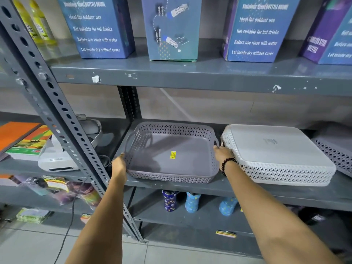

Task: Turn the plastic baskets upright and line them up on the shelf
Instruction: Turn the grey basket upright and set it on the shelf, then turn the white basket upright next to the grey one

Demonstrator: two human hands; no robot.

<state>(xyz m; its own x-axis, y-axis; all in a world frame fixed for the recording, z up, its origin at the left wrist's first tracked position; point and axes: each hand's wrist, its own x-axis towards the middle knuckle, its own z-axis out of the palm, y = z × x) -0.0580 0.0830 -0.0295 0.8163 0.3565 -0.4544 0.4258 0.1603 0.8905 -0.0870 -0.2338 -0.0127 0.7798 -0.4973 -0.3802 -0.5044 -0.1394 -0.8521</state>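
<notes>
A grey-purple plastic basket (172,174) stands upright on the middle shelf (285,195), with a yellow sticker on its floor. My left hand (119,164) grips its left wall near the front corner. My right hand (222,154), with a bead bracelet at the wrist, holds its right wall by the handle. To the right lies a white basket (276,149) upside down, its flat bottom facing up. A third grey-purple basket (337,151) lies at the far right, also bottom up and cut off by the frame edge.
A perforated grey upright (62,119) stands just left of my left hand. Blue bottle boxes (99,27) line the shelf above. Books (24,141) and a white headset (61,161) lie on the left bay. Patterned bottles (169,201) stand on the shelf below.
</notes>
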